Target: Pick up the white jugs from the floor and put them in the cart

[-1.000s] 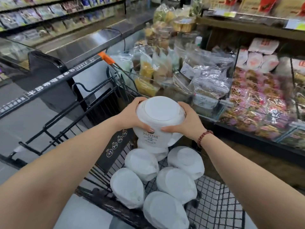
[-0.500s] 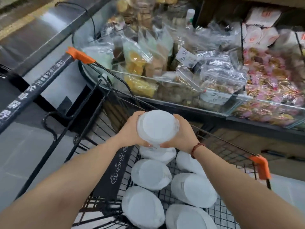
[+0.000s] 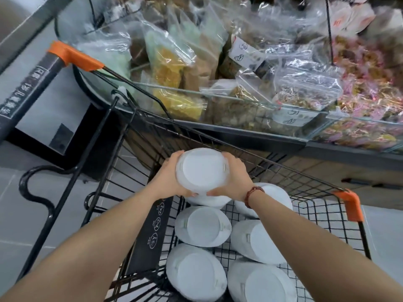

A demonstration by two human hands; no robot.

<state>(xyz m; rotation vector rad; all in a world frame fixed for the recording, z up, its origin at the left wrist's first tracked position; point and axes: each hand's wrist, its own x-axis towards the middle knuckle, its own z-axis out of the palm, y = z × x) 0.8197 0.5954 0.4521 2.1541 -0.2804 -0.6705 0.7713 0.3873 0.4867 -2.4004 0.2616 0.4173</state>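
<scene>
Nearest the camera: two bare forearms reach forward over the black wire cart (image 3: 283,171). Inside the basket, closest in, two white jugs lie base-up side by side: one at lower left (image 3: 195,272), one at lower right (image 3: 260,282). Just beyond them sits a second pair, left (image 3: 202,226) and right (image 3: 258,241), the jugs touching one another. A black placard with round pictograms (image 3: 152,236) stands against the basket's left wall.

Farther in: the left hand (image 3: 169,178) and right hand (image 3: 235,177) clasp a held jug (image 3: 201,171) from opposite sides, base toward the camera. Each grip is closed on that jug, fingertips meeting under its near edge. A beaded bracelet (image 3: 253,194) circles the right wrist. The held jug hangs above the basket's far end, directly over another jug (image 3: 208,199) that is mostly hidden; whether the two touch cannot be told. One more jug (image 3: 277,197) shows partly behind the right wrist.

Cart edges: orange corner cap at right (image 3: 349,204), orange-ended handle bar at upper left (image 3: 72,56).

Beyond the cart: a glass-fronted display bin (image 3: 239,110) packed with clear bags of dried goods (image 3: 172,64). Grey tiled floor (image 3: 19,214) at left.
</scene>
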